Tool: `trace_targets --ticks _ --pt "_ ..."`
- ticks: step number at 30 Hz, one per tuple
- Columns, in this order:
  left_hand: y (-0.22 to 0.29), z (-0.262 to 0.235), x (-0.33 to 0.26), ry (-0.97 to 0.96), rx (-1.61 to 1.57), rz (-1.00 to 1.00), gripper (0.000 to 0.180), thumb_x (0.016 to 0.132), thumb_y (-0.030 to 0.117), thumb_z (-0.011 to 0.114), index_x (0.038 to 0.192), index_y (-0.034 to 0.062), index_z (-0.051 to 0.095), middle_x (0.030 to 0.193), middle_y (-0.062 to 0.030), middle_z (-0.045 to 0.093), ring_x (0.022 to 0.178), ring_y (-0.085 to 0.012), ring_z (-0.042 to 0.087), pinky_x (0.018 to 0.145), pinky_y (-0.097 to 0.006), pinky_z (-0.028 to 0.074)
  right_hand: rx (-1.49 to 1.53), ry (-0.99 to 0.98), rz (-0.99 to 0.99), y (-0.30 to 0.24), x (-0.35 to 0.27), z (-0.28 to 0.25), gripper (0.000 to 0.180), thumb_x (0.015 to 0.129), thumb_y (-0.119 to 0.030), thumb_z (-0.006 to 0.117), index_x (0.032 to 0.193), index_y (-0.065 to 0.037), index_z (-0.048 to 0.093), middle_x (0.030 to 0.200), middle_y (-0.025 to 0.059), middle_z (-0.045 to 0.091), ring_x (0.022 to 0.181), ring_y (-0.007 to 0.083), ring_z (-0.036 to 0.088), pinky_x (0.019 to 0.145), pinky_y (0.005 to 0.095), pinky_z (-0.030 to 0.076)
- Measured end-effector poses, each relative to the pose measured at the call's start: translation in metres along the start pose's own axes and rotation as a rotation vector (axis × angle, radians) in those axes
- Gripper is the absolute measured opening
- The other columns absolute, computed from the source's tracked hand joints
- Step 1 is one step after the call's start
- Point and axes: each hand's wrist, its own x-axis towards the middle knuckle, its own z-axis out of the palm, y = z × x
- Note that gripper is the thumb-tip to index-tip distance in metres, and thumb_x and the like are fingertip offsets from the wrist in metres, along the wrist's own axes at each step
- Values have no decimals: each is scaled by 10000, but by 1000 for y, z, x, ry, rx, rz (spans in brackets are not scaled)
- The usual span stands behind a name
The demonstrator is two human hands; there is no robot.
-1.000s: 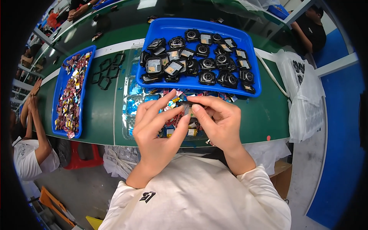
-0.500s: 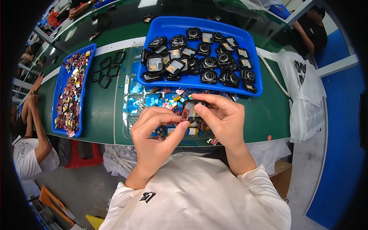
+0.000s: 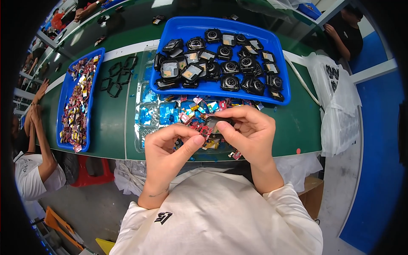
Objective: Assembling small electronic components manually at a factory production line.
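Note:
Over a clear compartmented plastic tray (image 3: 142, 114), my two hands are close together. Pinched between the thumb and fingertips of my left hand (image 3: 165, 148) is a small red circuit board (image 3: 206, 131). My right hand (image 3: 253, 136) grips a black watch case (image 3: 214, 122) by its edge, thumb on the near side. The board lies at the left side of the case; whether it is still attached cannot be made out. Beneath the hands, loose red boards (image 3: 197, 108), bits of blue film (image 3: 168, 111) and small yellow-marked parts fill the clear tray.
Beyond my hands sits a large blue tray (image 3: 221, 94) of black watch cases. A narrow blue tray (image 3: 60, 127) of red boards stands left. Several black frames (image 3: 114, 89) lie between. White plastic wrapping (image 3: 335, 106) hangs at the right. Co-workers' arms (image 3: 38, 119) show at far left.
My left hand has shifted slightly down and left, and the red board is tilted more. My right hand has moved a little right with the watch case. Small parts beyond the white rail have shifted left.

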Motion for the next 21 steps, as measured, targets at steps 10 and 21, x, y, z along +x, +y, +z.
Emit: trace_targets --ticks 10,21 --pt "3 4 0 31 66 -32 111 768 37 736 829 -31 673 764 -45 650 663 -74 556 618 -203 431 -364 -1 -319 9 -1 1 161 714 23 689 874 2 671 819 53 683 668 76 622 547 201 488" --pt "-7 5 4 44 79 88 220 725 -5 762 846 -8 578 784 -41 624 677 -68 561 624 -185 438 -351 -197 -308 -4 -2 -6 163 735 37 675 887 -19 691 800 74 676 694 134 643 579 254 503"
